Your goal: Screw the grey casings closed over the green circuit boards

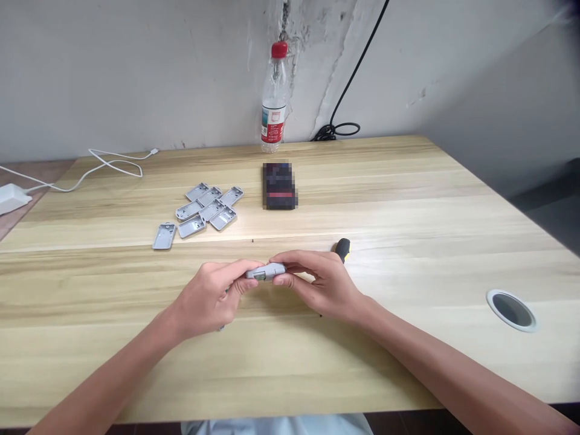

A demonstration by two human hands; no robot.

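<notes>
The left hand [211, 296] and right hand [326, 281] pinch one grey casing [267, 272] over the surface [408, 241], seemingly closed (its seam is too small to confirm); between its ten and eleven o'clock, grey shells [211, 211] lie open, not yet closed.

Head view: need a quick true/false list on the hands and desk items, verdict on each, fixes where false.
1. The left hand and right hand hold one grey case. True.
2. The bottle has a blue cap. False: the bottle's cap is red.
3. Several grey shells lie hollow side up on the desk. True.
4. The black-and-yellow handle is in the left hand. False: it lies just beyond the right hand.
</notes>
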